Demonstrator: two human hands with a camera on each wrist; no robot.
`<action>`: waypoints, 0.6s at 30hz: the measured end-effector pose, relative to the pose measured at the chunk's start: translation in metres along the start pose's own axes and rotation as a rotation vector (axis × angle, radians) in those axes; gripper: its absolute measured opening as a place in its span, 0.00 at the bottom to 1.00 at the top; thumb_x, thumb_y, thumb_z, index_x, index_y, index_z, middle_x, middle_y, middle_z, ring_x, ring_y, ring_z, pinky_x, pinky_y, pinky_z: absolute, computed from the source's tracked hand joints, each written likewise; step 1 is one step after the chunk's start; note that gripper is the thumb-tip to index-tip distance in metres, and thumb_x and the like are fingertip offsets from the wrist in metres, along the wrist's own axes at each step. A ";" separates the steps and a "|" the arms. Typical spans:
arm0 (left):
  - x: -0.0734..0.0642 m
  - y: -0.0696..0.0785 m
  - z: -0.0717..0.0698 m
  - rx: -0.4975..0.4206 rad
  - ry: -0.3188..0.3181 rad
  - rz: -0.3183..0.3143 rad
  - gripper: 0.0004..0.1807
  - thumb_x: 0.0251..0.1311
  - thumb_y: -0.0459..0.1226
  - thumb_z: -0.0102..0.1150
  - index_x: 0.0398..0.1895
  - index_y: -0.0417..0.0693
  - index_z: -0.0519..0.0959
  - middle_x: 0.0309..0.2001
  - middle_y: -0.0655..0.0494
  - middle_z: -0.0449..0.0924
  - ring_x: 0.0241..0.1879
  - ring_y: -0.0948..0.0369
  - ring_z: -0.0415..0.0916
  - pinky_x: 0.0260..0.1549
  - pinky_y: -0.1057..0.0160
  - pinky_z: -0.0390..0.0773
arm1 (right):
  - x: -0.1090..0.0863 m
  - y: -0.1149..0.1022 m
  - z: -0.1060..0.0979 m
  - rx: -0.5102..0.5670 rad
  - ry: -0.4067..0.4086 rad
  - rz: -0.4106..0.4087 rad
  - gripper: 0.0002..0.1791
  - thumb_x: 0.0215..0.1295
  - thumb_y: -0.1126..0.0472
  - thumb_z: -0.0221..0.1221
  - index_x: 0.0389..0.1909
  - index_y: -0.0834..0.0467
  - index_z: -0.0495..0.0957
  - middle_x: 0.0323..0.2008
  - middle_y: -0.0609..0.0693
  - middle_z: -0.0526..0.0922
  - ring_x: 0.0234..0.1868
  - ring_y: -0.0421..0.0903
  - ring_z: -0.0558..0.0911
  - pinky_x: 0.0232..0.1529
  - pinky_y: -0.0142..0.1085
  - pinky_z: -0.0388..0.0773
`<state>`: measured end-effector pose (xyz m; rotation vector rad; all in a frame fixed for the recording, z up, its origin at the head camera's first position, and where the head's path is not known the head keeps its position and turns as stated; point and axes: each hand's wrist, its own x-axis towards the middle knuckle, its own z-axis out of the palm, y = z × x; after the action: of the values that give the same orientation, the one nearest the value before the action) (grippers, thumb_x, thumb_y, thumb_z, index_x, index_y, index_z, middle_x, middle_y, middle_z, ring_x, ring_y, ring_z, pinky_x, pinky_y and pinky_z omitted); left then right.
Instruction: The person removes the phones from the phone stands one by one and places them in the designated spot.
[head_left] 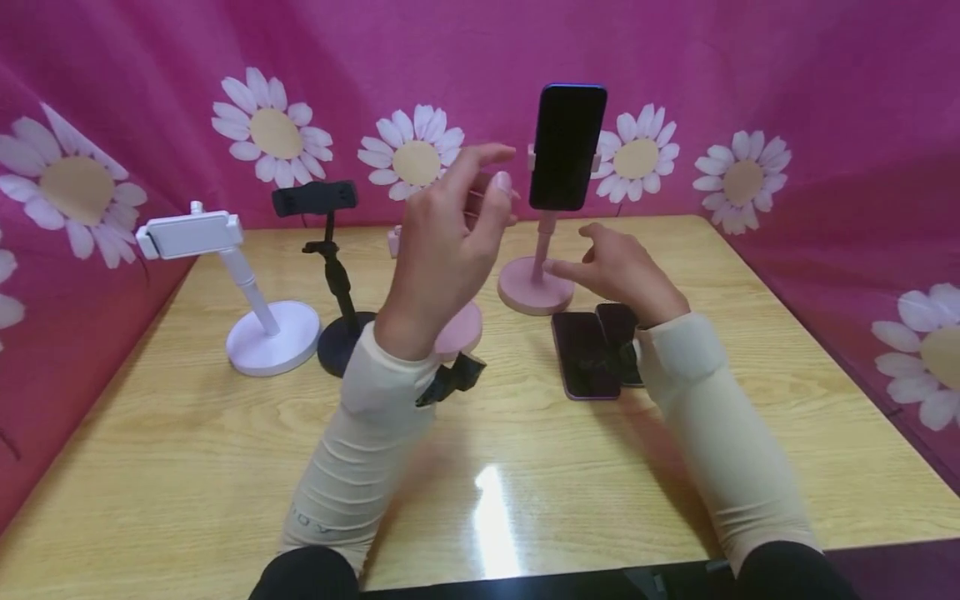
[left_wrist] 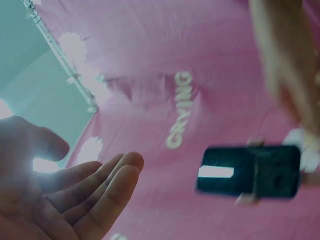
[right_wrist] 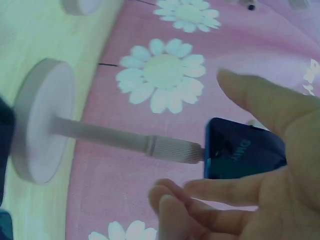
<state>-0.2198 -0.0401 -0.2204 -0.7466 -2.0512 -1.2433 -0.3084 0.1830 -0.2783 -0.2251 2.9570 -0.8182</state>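
A dark phone (head_left: 567, 150) stands upright in the clamp of a pink phone stand (head_left: 525, 293) at the back of the table. My left hand (head_left: 453, 221) is raised to the left of that phone, fingers loosely bent and holding nothing. In the left wrist view its fingers (left_wrist: 107, 192) are apart from the clamped phone (left_wrist: 277, 172). To the right of the pink stand's pole, my right hand (head_left: 626, 271) hovers with thumb and fingers spread, nothing in its grasp. The right wrist view shows the pole (right_wrist: 100, 131) beyond its fingertips.
Two dark phones (head_left: 587, 360) lie side by side below my right hand. On the left stand a white phone stand (head_left: 273, 343) and a black one (head_left: 339, 287). Another pink stand (head_left: 462, 329) is mostly hidden behind my left hand. A flowered pink cloth (head_left: 480, 50) hangs behind the table.
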 end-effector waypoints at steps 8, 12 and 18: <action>0.008 -0.005 0.055 -0.145 -0.109 -0.064 0.24 0.73 0.44 0.43 0.68 0.45 0.65 0.54 0.51 0.78 0.51 0.63 0.77 0.51 0.68 0.74 | -0.001 -0.005 -0.016 0.198 0.232 -0.054 0.51 0.57 0.34 0.60 0.75 0.51 0.49 0.65 0.59 0.67 0.60 0.59 0.70 0.51 0.55 0.75; 0.012 -0.017 0.079 -0.158 -0.160 -0.193 0.28 0.74 0.49 0.38 0.72 0.48 0.57 0.66 0.50 0.66 0.63 0.61 0.67 0.61 0.59 0.68 | 0.000 -0.009 -0.019 0.280 0.284 -0.025 0.52 0.58 0.37 0.61 0.76 0.47 0.44 0.70 0.55 0.62 0.65 0.57 0.68 0.54 0.54 0.74; 0.018 -0.042 0.101 -0.153 -0.131 -0.402 0.32 0.73 0.57 0.30 0.76 0.57 0.49 0.73 0.55 0.51 0.71 0.57 0.53 0.65 0.43 0.56 | 0.004 -0.013 -0.021 0.355 0.336 -0.048 0.51 0.59 0.41 0.62 0.76 0.47 0.43 0.72 0.54 0.59 0.69 0.55 0.64 0.58 0.53 0.71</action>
<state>-0.2840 0.0374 -0.2678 -0.5051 -2.3095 -1.6243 -0.3130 0.1816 -0.2535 -0.1494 3.0314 -1.4998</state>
